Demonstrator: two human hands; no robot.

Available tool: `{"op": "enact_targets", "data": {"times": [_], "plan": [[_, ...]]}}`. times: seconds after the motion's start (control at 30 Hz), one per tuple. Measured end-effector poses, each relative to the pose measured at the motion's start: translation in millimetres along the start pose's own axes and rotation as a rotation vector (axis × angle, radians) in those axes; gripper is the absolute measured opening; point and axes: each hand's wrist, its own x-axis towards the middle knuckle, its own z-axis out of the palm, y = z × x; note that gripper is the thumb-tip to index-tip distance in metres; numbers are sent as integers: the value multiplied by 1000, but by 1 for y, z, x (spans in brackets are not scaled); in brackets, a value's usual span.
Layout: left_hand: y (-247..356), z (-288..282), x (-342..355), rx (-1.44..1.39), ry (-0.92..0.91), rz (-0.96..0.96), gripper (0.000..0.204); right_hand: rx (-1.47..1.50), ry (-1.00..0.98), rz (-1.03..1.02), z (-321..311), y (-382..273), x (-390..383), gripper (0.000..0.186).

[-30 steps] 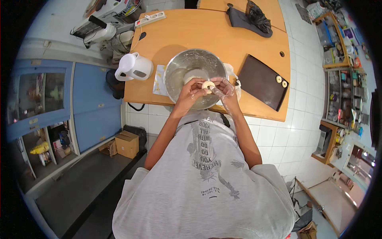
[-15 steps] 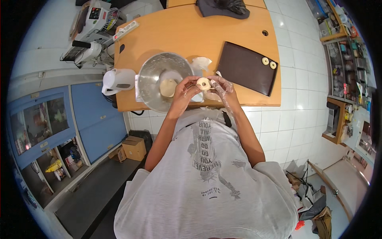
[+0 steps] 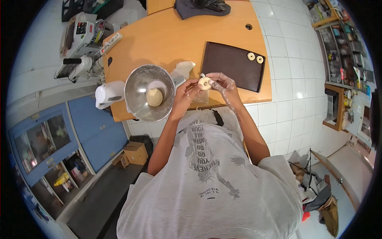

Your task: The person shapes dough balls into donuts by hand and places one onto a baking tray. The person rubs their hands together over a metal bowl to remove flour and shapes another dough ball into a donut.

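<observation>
A small pale dough ring (image 3: 205,83) is pinched between my two hands above the table's near edge. My left hand (image 3: 186,95) holds its left side with bent fingers. On the other side, my right hand (image 3: 227,88), dusted with flour, grips it with the thumb across its front. To the left stands a steel mixing bowl (image 3: 134,83) with a round lump of dough (image 3: 154,97) at its bottom. Two more dough rings (image 3: 251,56) lie side by side at the right end of a dark baking tray (image 3: 225,67), just beyond my right hand.
A crumpled pale sheet (image 3: 183,69) lies between bowl and tray. Left of the bowl is a white electric kettle (image 3: 109,93). A power strip (image 3: 112,43) runs along the table's left edge, and a dark cloth item (image 3: 203,9) rests at the far edge.
My view has shifted, so bowl and tray appear further left. Both hands still hold the dough ring, and its hole now faces me at a slightly different tilt.
</observation>
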Motion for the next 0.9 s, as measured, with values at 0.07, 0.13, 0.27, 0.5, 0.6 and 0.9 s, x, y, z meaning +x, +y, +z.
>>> {"op": "enact_targets", "data": {"times": [0.07,0.13,0.27,0.5,0.6,0.9], "plan": [[5,-4,2,17,-58,16,35,16,22,-13,6,-2,-1,26],[14,-2,5,35,-48,-19,34,111,85,38,12,-4,-1,24],[11,-11,12,-33,-101,2,33,176,162,49,23,-2,-6,24],[4,-21,18,-12,-220,52,30,-126,189,-5,36,-5,-22,26],[0,-27,23,74,-324,53,29,-263,229,54,49,-13,-28,28],[-9,-31,27,88,-373,27,27,-426,363,62,65,-13,-40,27]]}}
